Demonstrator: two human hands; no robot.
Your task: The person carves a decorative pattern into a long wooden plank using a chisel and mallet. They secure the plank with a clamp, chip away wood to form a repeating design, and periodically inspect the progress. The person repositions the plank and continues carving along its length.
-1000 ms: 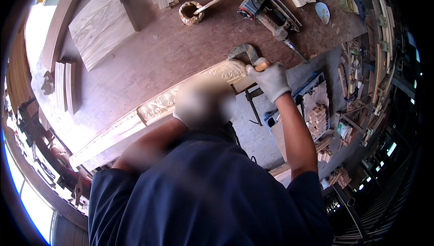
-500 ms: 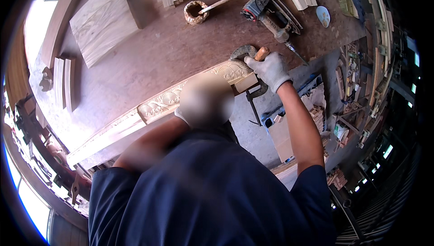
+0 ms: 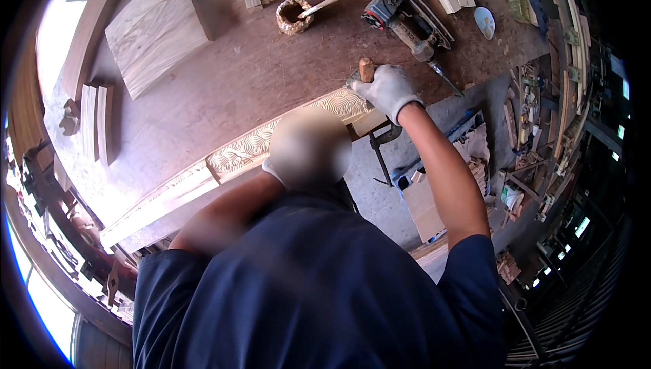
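- At your right grip (image 3: 393,91), in a pale glove, the fingers are clenched around a wooden-handled tool (image 3: 367,69); the rounded handle end pokes up beside your thumb, and your hand hides the rest.
- Just below that same grip shows part of a dark metal C-clamp (image 3: 388,134), its frame and screw standing out past the edge of the desk (image 3: 271,77); whether your glove touches it cannot be told.
- Left of your right grip, close by, is the end of a long carved wooden panel (image 3: 254,144) with swirling relief, which runs along the near side of the desk toward the lower left.
- Between your right grip and the clamp's screw, a plain wooden block (image 3: 369,123) sits beside the panel's end.
- Near the panel's lower edge, only a sliver of your left grip (image 3: 272,170) shows, gloved; blur covers the rest, so whether it grasps anything cannot be told.
- Beyond your right grip lies a power tool (image 3: 386,10), its pointed bit aimed to the lower right.
- Farther off, up and left of that grip, stands a mottled pot (image 3: 295,30) with a stick (image 3: 342,0) leaning out.
- Well left of both grips lies a broad wood-grained board (image 3: 152,37).
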